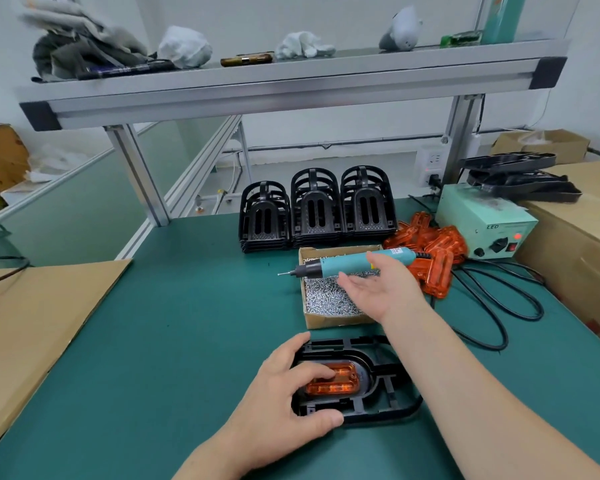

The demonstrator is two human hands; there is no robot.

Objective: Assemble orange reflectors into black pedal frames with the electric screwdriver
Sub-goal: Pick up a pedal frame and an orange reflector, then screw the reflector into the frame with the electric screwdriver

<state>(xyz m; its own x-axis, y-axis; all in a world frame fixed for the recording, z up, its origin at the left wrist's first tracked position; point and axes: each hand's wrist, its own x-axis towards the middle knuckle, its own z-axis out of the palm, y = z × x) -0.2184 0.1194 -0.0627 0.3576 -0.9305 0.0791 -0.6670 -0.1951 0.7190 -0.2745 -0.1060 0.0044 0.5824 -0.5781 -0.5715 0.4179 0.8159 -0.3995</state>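
1. Head view: a black frame [378, 403] lies flat on the green counter [187, 323], near the front edge, with an orange reflector [340, 382] seated in its oval recess.
2. The left hand [284, 403] grips the frame's left end, thumb on the near rim, fingers [312, 370] curled over the reflector and hiding its left part.
3. The right hand [378, 289] hovers palm-up with spread fingers just beneath the teal screwdriver [354, 263], holding nothing; whether it touches the tool I cannot tell.
4. The screwdriver lies across a cardboard box of screws [329, 299], tip pointing left.
5. Behind stand three stacks of frames [314, 209]; loose reflectors [430, 251] are piled to the right, beside a pale power unit [482, 223].
6. The right forearm covers the frame's right end.
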